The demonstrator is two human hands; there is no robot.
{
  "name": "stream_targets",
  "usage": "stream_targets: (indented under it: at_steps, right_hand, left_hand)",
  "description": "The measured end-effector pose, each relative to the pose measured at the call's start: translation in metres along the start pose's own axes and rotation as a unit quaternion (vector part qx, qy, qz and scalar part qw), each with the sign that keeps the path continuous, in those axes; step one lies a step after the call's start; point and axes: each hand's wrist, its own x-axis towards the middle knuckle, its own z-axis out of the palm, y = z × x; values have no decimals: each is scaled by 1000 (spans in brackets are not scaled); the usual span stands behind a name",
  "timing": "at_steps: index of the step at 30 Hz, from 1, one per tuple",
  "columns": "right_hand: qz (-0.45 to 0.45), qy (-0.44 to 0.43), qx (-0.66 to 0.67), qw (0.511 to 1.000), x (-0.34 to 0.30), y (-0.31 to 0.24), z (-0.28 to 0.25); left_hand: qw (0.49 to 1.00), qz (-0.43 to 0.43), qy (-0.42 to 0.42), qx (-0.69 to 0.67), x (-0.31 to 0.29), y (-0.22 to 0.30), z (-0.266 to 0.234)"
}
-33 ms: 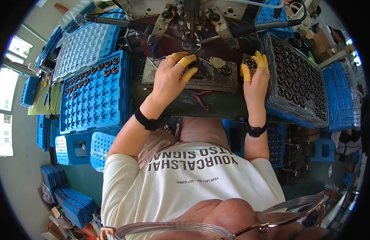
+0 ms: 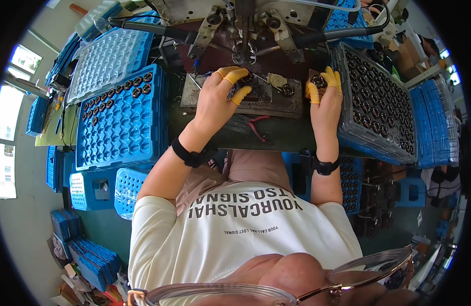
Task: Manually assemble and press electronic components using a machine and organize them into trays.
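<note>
My left hand, with yellow covers on its fingertips, is over the worn metal base plate below the machine head. Its curved fingers touch or nearly touch a dark round ribbed part, and a gap shows between them and the thumb. Farther right on the plate are a second dark round part and a pale yellowish lump. Beyond the plate's right end, my right hand, also with yellow fingertip covers, grips a small brown block. Between its thumb and fingers another dark round part sits on the block.
A blue tray, partly filled with dark parts, lies at left beside a clear tray. On the right a stacked tray is full of such parts. Red-handled pliers lie near the table edge. The machine head overhangs the plate.
My left fingers have shifted very slightly, so a little more of the dark round part at their tips shows. My right hand has barely moved.
</note>
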Motion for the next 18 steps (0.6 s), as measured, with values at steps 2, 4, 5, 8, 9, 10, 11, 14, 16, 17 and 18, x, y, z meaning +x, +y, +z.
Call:
stream_targets:
  at_steps: [2, 4, 5, 8, 9, 10, 11, 14, 16, 17, 18]
  right_hand:
    - [15, -16, -44, 999, -4, 5, 3]
    - [3, -17, -57, 998, -6, 7, 8]
    - [-4, -20, -71, 997, -8, 8, 7]
    - [84, -116, -113, 983, -9, 2, 5]
    - [89, -114, -120, 982, -9, 3, 4]
    - [43, -86, -118, 988, -8, 5, 4]
    - [-3, -58, -118, 991, -9, 9, 4]
    - [7, -6, 15, 1000, -13, -1, -9]
    - [93, -5, 217, 972, -21, -21, -24]
    - [66, 7, 229, 971, -24, -30, -31]
    - [72, 11, 250, 965, -29, -38, -37]
  left_hand:
    - [997, -53, 5, -59, -2, 0, 2]
    - [975, -143, 14, -170, -1, 6, -2]
    - [974, -145, 14, -172, -3, 9, -6]
    - [975, -180, 9, -134, -16, 15, -25]
    - [973, -200, -3, -113, -25, 14, -33]
    - [971, -210, 5, -110, -35, 14, -43]
    - [970, -219, 12, -108, -45, 12, -53]
    - [976, -210, 48, -34, -74, 4, -93]
    - [977, -197, 69, 44, -94, -6, -123]
    - [973, -196, 77, 94, -106, -11, -139]
    - [966, -197, 91, 138, -117, -19, -152]
